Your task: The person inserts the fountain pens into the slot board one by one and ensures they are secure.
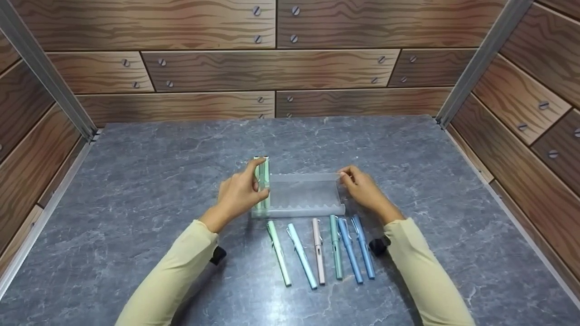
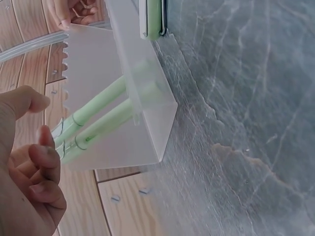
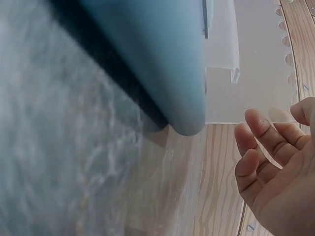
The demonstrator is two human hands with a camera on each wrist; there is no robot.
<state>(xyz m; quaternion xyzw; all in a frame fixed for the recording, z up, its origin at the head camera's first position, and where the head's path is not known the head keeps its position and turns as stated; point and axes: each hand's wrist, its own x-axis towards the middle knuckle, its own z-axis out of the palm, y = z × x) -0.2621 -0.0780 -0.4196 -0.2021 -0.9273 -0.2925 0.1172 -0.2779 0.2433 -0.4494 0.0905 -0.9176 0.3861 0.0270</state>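
A clear plastic pen holder (image 1: pixel 304 194) with notched edges lies at the middle of the table. Two light green pens (image 2: pixel 103 110) rest in its left end, side by side. My left hand (image 1: pixel 240 192) is over these pens, thumb and index finger spread apart and nothing gripped between them. At the holder's back right corner, my right hand (image 1: pixel 362 185) pinches the edge with thumb and fingertips. In front of the holder lie several capped pens: light green (image 1: pixel 278 253), pale aqua (image 1: pixel 302 256), pinkish (image 1: pixel 318 251), teal green (image 1: pixel 335 246) and two blue ones (image 1: pixel 363 246).
The tabletop (image 1: pixel 158 181) is grey with a marble pattern. Wood-print panels (image 1: pixel 272 70) stand at the back and both sides, with metal posts (image 1: pixel 482 63) in the corners. Black wrist devices (image 1: pixel 379 246) sit below the cream sleeves (image 1: pixel 421 267).
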